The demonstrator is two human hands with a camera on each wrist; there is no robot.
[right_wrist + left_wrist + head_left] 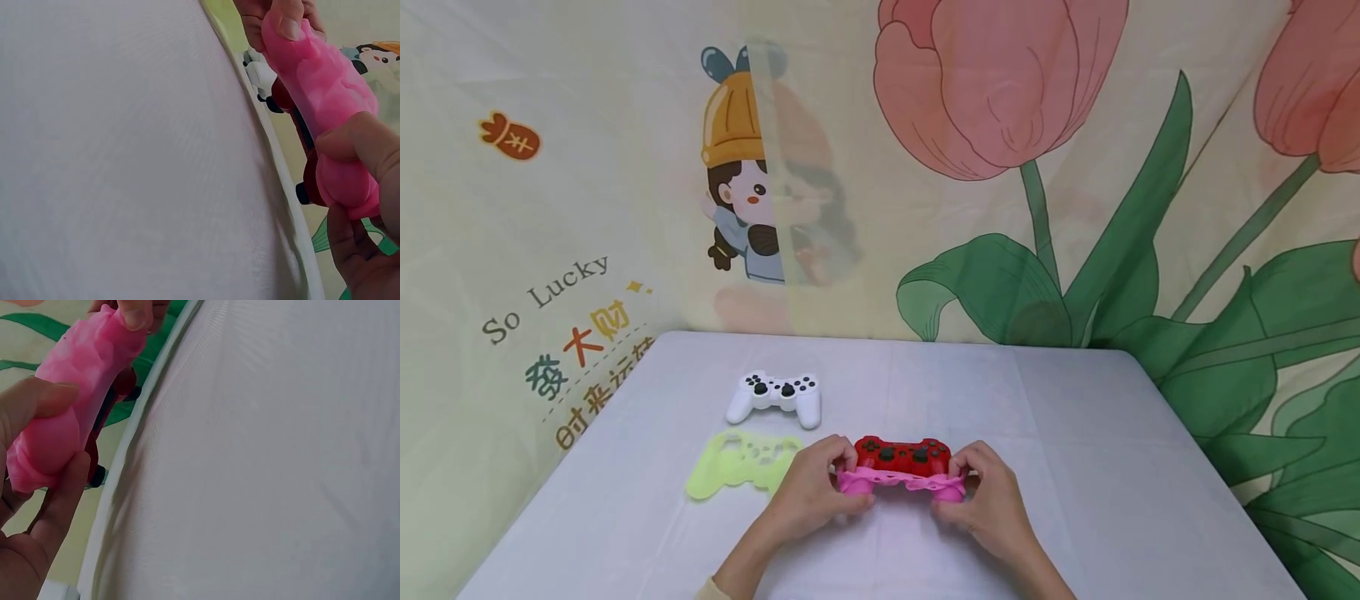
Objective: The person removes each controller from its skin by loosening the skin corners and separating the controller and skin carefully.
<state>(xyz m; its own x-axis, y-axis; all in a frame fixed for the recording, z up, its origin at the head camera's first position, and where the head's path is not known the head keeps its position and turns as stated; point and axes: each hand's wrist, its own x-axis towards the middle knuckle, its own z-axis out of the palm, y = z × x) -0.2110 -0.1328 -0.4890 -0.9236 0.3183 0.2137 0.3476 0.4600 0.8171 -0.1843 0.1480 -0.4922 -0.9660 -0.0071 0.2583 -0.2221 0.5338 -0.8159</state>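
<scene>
A red game controller [904, 455] with dark sticks and buttons is partly inside a pink silicone controller cover [895, 478]. My left hand [816, 483] grips the left end of the cover, and my right hand [988, 498] grips the right end. In the left wrist view the thumb presses on the pink cover [81, 369] while fingers curl beneath it. The right wrist view shows the other thumb on the cover [337, 94] in the same way. Red handles and dark triggers of the controller [310, 175] stick out past the cover's edge.
On the white-covered table [1097, 467], a white controller [777, 398] lies to the left, behind the hands. In front of it a yellow-green silicone cover [730, 468] lies flat, partly behind my left hand. A cloth printed with tulips [1000, 83] hangs behind the table.
</scene>
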